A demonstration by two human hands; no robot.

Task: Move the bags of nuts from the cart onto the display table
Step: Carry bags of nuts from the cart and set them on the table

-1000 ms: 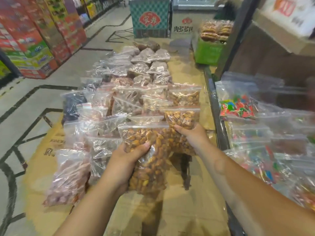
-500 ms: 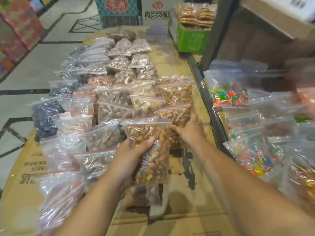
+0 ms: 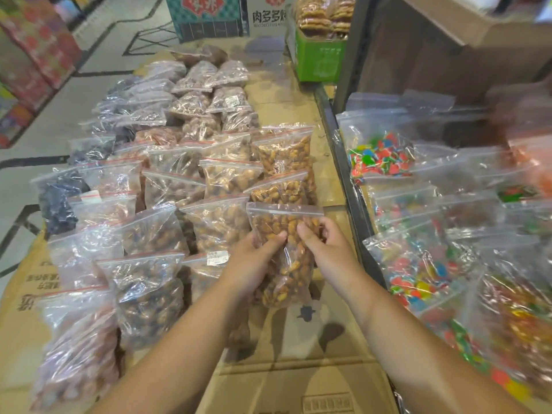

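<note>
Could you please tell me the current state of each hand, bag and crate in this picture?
Held bag: gripped by both hands, zip looks closed.
Left hand: grips the bag's left side.
Right hand: pinches its right side.
Other nut bags: lying flat in overlapping rows.
Candy bags: lying overlapped, at right.
Green crate: full of packaged snacks.

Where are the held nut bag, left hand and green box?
held nut bag (image 3: pixel 289 270), head view, nut-filled middle
left hand (image 3: pixel 254 261), head view, back of hand
green box (image 3: pixel 318 59), head view, front face

Candy bags (image 3: pixel 382 156) on right; green crate (image 3: pixel 319 59) beyond; teal box (image 3: pixel 206 19) far end.
</note>
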